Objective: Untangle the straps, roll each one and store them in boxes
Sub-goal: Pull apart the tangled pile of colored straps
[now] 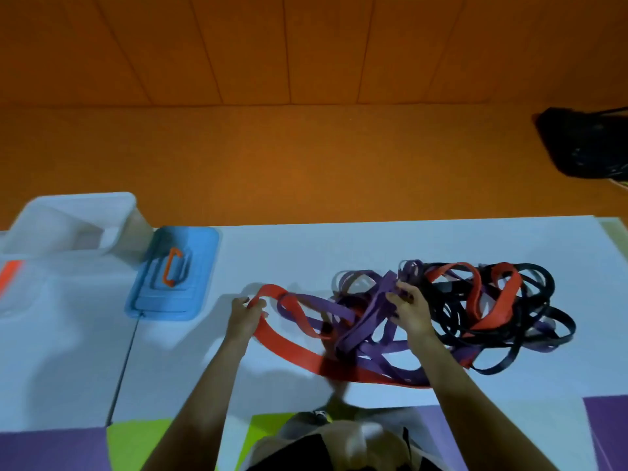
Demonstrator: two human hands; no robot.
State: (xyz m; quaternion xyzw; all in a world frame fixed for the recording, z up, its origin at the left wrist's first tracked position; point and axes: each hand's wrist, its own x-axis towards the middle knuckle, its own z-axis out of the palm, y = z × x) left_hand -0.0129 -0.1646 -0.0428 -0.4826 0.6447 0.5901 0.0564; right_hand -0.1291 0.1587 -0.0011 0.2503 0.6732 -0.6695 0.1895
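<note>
A tangled heap of straps (452, 314) lies on the white table (272, 253), right of centre; red, purple and black bands cross each other. My left hand (245, 316) pinches a loop of the wide red strap (289, 348), pulled out to the left of the heap. My right hand (409, 309) grips purple straps (377, 317) at the heap's middle. A clear plastic box (73, 224) stands open at the far left. Its blue lid (173, 273) with an orange handle lies flat beside it.
Another pale box (20, 290) with an orange part sits at the left edge. A black bag (584, 144) lies on the orange floor at the far right. Purple and green mats (136, 443) border the table's near edge.
</note>
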